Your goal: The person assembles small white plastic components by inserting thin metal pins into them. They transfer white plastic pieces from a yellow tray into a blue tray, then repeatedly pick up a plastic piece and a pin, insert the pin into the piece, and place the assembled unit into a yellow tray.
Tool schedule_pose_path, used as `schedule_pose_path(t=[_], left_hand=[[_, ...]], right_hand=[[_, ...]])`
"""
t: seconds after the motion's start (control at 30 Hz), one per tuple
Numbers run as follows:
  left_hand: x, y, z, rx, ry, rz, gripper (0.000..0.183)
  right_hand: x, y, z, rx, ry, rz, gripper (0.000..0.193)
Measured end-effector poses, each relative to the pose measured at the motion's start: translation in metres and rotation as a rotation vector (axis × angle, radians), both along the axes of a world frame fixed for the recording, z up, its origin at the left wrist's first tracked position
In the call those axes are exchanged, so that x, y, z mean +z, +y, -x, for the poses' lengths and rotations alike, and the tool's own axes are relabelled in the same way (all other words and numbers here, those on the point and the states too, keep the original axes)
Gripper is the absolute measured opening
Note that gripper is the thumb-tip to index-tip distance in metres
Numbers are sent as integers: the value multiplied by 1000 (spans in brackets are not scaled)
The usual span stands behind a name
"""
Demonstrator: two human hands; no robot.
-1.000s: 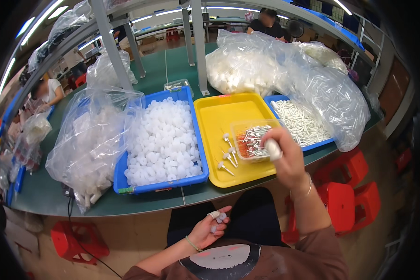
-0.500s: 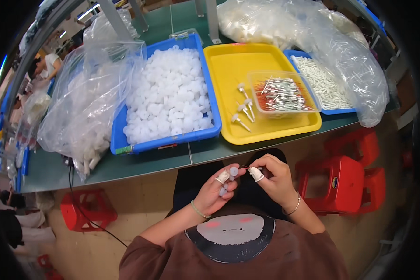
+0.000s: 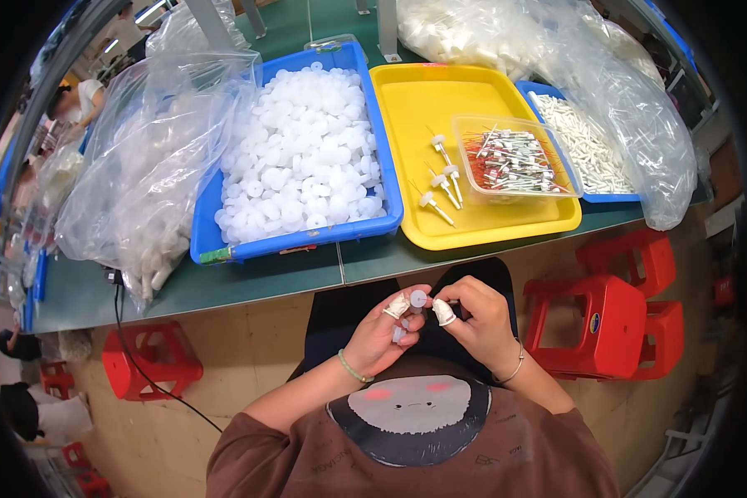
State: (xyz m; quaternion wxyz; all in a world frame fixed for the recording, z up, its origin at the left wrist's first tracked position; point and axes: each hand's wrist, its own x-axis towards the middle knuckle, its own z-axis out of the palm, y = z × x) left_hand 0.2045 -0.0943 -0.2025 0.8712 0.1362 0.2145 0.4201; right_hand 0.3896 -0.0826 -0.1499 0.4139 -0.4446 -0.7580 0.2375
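Observation:
My left hand pinches a translucent white plastic disc between thumb and fingers. Another pale disc rests against its curled fingers. Close beside it, my right hand is closed in a pinch on a thin wire whose end meets the disc; the rest of that piece is hidden by the fingers. White covers sit on both thumbs. Both hands are in front of the table edge, above my lap.
A blue tray heaped with white discs stands beyond my hands. Right of it, a yellow tray bears several wired assemblies and a clear box of wired parts. Farther right are a blue tray of white tubes and red stools.
My right hand has come nearer to my left, bringing the wire from a little apart up to the disc. The view has shifted slightly.

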Motion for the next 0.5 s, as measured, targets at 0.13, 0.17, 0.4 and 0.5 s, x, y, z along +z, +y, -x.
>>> schedule_pose_path(t=[0.13,0.17,0.4,0.5], left_hand=[[8,-1,-2,32,53,-32,34],[8,-1,-2,47,72,-43,34],[4,-3,-6,121,217,-97,31],[5,-4,-9,122,234,-114,29]], right_hand=[[1,-2,0,-24,-38,-12,16],[2,-1,1,-34,-47,-29,17],[1,-5,6,-54,-187,-166,27],[2,-6,9,-20,-151,-137,28]])
